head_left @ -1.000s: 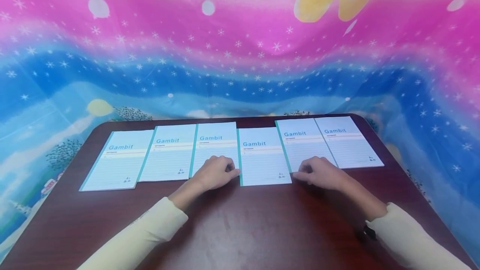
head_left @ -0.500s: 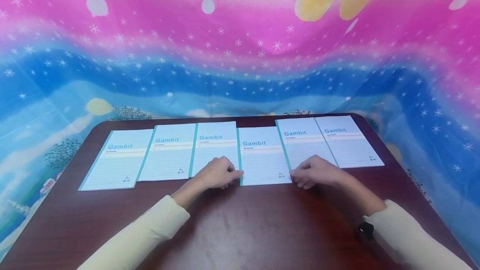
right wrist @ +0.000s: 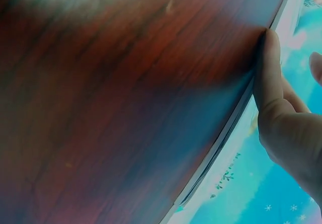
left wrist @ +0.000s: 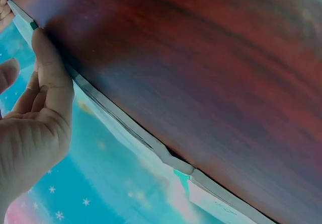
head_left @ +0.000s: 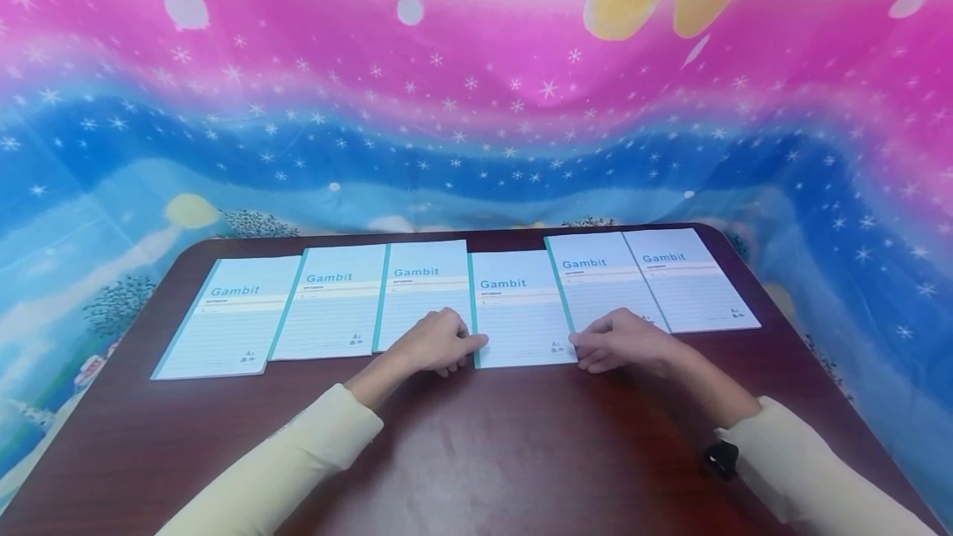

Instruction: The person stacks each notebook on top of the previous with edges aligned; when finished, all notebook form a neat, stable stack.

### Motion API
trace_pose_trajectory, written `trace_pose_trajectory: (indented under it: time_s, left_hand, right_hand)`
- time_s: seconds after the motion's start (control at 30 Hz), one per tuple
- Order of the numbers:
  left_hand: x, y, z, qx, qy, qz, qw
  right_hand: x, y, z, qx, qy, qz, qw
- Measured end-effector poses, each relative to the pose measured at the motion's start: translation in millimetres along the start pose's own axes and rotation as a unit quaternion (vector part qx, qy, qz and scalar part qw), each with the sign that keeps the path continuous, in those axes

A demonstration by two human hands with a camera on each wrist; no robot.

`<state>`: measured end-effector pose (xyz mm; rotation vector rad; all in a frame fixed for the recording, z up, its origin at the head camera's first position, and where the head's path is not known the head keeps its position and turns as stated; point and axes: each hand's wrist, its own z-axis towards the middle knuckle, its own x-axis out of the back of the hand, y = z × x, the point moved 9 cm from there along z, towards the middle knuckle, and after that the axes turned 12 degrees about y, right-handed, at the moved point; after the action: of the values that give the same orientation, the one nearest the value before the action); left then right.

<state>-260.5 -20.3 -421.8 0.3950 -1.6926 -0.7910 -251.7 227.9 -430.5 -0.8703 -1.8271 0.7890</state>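
White Gambit notebooks lie in a row on the dark table. A middle notebook (head_left: 521,321) sits slightly nearer me than its neighbours. At its near left corner is my left hand (head_left: 435,342), thumb reaching over the green spine. My right hand (head_left: 625,342) is at the near right corner, thumb by the edge. In the left wrist view, the left index fingertip (left wrist: 43,35) touches down at the notebooks' near edge, the thumb (left wrist: 9,74) held apart above. In the right wrist view, the right fingers (right wrist: 270,58) touch the near edge, with the thumb (right wrist: 317,65) raised apart.
Left of the middle notebook lie three notebooks, including a leftmost one (head_left: 223,321). Two more are on the right, a rightmost one (head_left: 692,284) at the end. The brown table (head_left: 476,453) meets a patterned cloth backdrop (head_left: 476,81) at its far edge.
Both hands have shifted slightly inward, so the thumbs come closer to or over the middle notebook's side edges. The notebooks have stayed in their row.
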Motion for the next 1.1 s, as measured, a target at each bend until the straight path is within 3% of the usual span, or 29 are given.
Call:
trace_pose_trajectory:
  time_s: [0.17, 0.33, 0.7, 1.0, 1.1]
  left_hand:
    - [-0.1, 0.6, 0.1, -0.001, 0.004, 0.005, 1.0]
    - [-2.1, -3.7, 0.3, 0.019, -0.005, -0.026, 0.9995]
    - [0.9, -6.4, -3.3, 0.041, -0.034, -0.113, 0.9922]
    - [-1.2, -10.1, -3.9, 0.061, -0.071, -0.201, 0.9752]
    - [-2.9, -11.9, -3.7, 0.073, -0.084, -0.234, 0.9657]
  right_hand:
    - [-3, 2, 0.3, -0.009, -0.017, 0.031, 0.9993]
    - [-3, 4, 0.1, -0.012, -0.024, 0.044, 0.9987]
    - [-1, 6, 2.8, -0.003, 0.041, -0.003, 0.9992]
    - [-2, 6, 5.0, -0.007, 0.033, 0.007, 0.9994]
    - [-3, 5, 4.8, -0.005, 0.028, 0.008, 0.9996]
